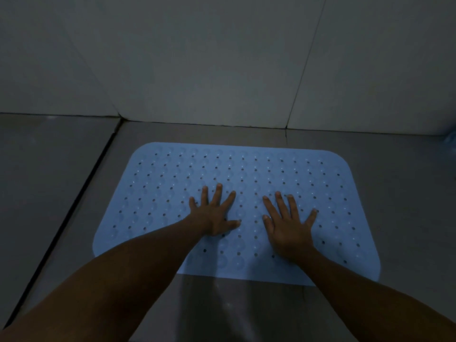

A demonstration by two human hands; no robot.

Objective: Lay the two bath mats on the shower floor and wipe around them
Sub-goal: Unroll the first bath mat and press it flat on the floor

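Head view, pretty dim in here. Looking down at a light blue bath mat (234, 208) lying flat on the grey shower floor (407, 218), long side running left to right, back edge sitting near the wall (222, 58) but not touching it. Probably parked there so it fills the back corner and leaves a bare strip all round for wiping later.

Pressing down with both hands near the middle of the mat. Left hand (214, 215) lying palm down, fingers straight and fanned out, thumb pointing in toward the other hand. Right hand (288, 228) doing the same just beside it, fingers spread, not touching the left. No grip on anything at all, neither hand curling round or pinching the mat, just flat palms pushing. Guessing that's about getting the underside to stick to the tile: the mat is covered in rows of little drain holes and round bumps that look like suction cups, and those only bite when squashed down. Spreading the fingers wide covers more of them per push.

Looking well settled, no corner visibly lifting, though the near edge is partly hidden behind the forearms. Also spotting a dark groove (61, 218) running along the floor to the left of the mat, clear of it.

Only seeing one mat here, so reckoning the second one is not laid yet, and no cloth showing, so wiping not started either.
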